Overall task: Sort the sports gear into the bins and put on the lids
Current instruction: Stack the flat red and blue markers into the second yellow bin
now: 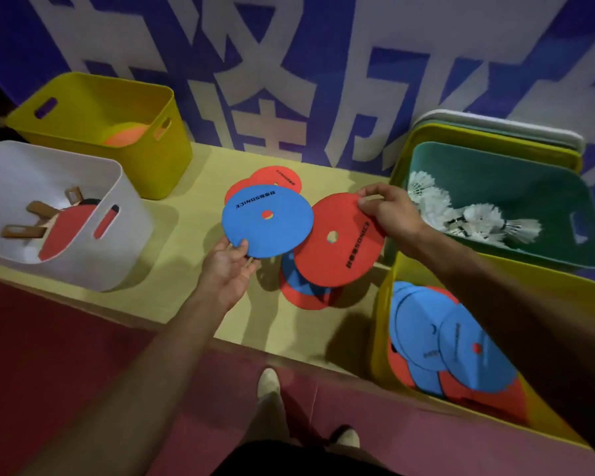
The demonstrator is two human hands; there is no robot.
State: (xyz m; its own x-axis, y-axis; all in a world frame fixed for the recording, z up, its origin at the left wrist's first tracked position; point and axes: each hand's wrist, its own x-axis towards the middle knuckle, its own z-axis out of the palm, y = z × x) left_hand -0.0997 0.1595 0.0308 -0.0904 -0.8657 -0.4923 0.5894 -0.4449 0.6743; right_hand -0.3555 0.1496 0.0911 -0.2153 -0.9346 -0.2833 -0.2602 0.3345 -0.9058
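Note:
My left hand (228,269) holds a blue flat disc (267,219) by its near edge, thumb on top. My right hand (390,211) pinches the far edge of a red flat disc (337,242) above the yellow table (193,255). Under it lie a blue disc and a red disc (303,293). Two more red discs (282,176) lie behind the blue one. A yellow bin (571,293) at the near right holds several blue and red discs (454,341).
A green bin (495,159) at the right holds white shuttlecocks (468,214), with stacked lids (495,127) behind it. A white bin (124,207) at the left holds table-tennis paddles (59,228). A yellow bin (162,149) behind it has something orange inside. A blue wall stands behind.

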